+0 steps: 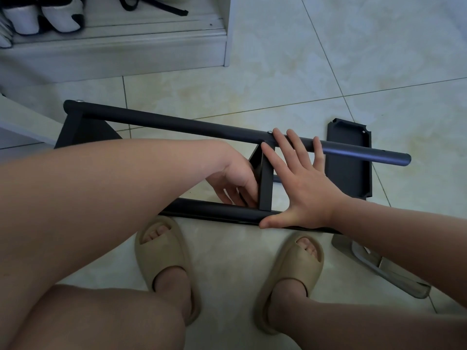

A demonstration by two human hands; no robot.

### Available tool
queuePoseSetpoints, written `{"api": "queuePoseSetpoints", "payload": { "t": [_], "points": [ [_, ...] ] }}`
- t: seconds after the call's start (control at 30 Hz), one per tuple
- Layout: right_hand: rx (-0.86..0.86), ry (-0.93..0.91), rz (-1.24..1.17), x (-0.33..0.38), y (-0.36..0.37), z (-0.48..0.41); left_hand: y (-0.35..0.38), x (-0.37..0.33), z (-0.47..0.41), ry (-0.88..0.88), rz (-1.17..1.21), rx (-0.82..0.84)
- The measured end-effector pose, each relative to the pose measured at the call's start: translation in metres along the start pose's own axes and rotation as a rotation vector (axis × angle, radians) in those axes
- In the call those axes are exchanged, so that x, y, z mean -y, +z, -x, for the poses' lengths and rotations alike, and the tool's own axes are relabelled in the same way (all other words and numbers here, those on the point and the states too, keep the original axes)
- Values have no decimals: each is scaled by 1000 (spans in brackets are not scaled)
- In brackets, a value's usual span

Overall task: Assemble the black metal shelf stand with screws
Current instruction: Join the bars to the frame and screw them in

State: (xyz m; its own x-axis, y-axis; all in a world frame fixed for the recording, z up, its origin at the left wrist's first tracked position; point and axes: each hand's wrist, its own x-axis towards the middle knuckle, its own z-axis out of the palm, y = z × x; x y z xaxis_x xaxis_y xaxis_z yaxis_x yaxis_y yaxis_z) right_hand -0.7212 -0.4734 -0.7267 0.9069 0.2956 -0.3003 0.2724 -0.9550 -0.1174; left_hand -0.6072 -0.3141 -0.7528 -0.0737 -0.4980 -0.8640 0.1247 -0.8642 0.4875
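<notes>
**Mia:** What step was it?

**Tom:** Fitting the mid tray [265, 183] into the stand [86, 132]. The stand lay on its side on the floor [252, 92]. A screw [270, 132] sat in the far pole [177, 122], right above the mid tray, so I think that end was already fixed.

**Mia:** And the other end?

**Tom:** The near pole [214, 210] ran just below the mid tray. I saw no screw there, so I think that end came next. It would need a screw picked up and lined up with the hole while the mid tray was kept straight.

**Mia:** What did the right hand [300, 188] do?

**Tom:** It was spread wide and flat, just right of the mid tray. Its fingertips [280, 140] lay on the far pole and its thumb [270, 223] pressed on the near pole. It held nothing.

**Mia:** And the left hand [235, 178]?

**Tom:** It was just left of the mid tray, with its fingers bent on the tray's side. It seemed to hold it steady. I could not see a screw or tool in it.

**Mia:** Were any parts left?

**Tom:** A loose tray [351, 168] lay flat, well right of the mid tray. A clear bag [384, 271] lay right of it too, closer to the person. I could not tell what was inside
</notes>
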Motion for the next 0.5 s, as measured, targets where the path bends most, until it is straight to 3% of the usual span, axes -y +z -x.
{"api": "queuePoseSetpoints", "payload": {
  "t": [0.5],
  "points": [
    [0, -1, 0, 1, 0, 0, -1, 0, -2, 18, -64, -18]
  ]
}}
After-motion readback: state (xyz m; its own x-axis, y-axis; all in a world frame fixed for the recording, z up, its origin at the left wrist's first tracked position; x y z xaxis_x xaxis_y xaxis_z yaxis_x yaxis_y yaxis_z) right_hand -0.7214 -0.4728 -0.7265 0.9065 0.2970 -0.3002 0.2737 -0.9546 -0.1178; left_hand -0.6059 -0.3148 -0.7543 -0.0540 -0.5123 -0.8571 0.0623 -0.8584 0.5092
